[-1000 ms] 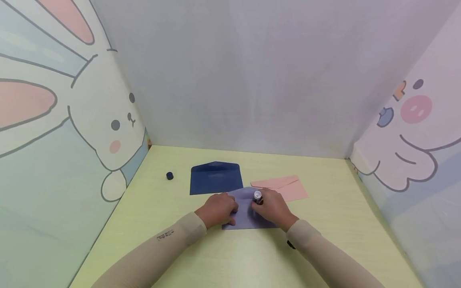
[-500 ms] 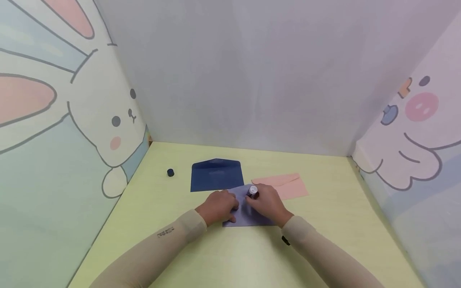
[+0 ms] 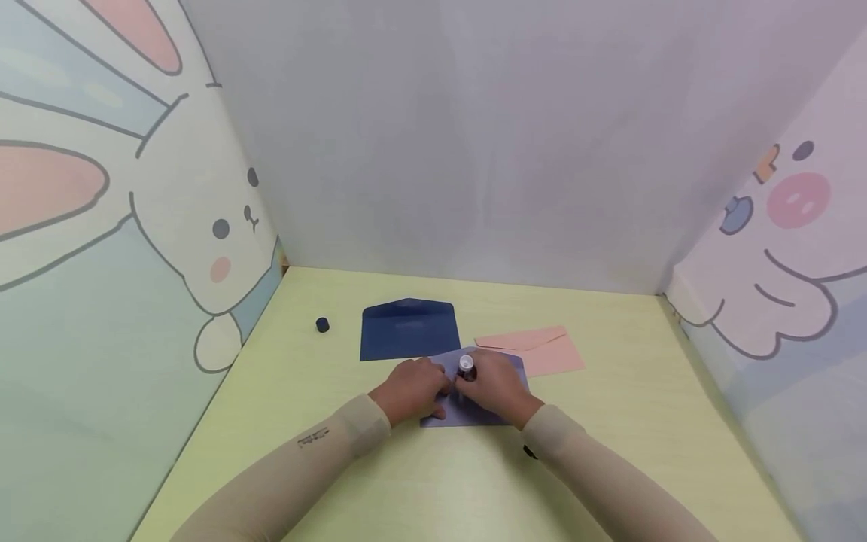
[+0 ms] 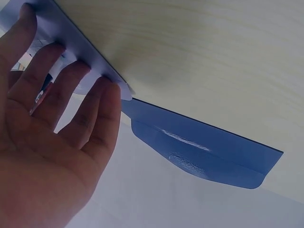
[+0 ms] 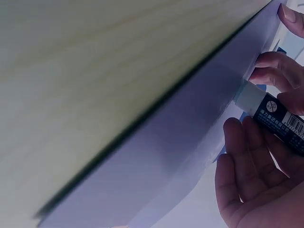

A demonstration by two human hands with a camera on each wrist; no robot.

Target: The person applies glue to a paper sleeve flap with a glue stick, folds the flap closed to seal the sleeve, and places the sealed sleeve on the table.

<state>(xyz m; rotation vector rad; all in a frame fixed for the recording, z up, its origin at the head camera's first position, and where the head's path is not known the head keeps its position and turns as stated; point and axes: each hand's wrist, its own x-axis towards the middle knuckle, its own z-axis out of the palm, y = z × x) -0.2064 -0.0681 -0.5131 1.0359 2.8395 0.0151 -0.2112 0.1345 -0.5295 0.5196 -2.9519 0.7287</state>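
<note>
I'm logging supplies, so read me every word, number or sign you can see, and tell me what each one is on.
Glue stick: "得力集团有限公司", as best it reads; the finer print next to it is too small.
Glue stick: struck-through circle sign, apparently "0-3".
Glue stick: barcode, digits too small to read.
Left sleeve: dark print, too small and blurred.

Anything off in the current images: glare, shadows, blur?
Head view: soft light, faint shadow on the table beside the right sleeve; left wrist view: bright streak on the dark blue envelope, glare or glue unclear; right wrist view: near edge of the purple envelope blurred, dark band along it, print on the glue stick sharper.
</note>
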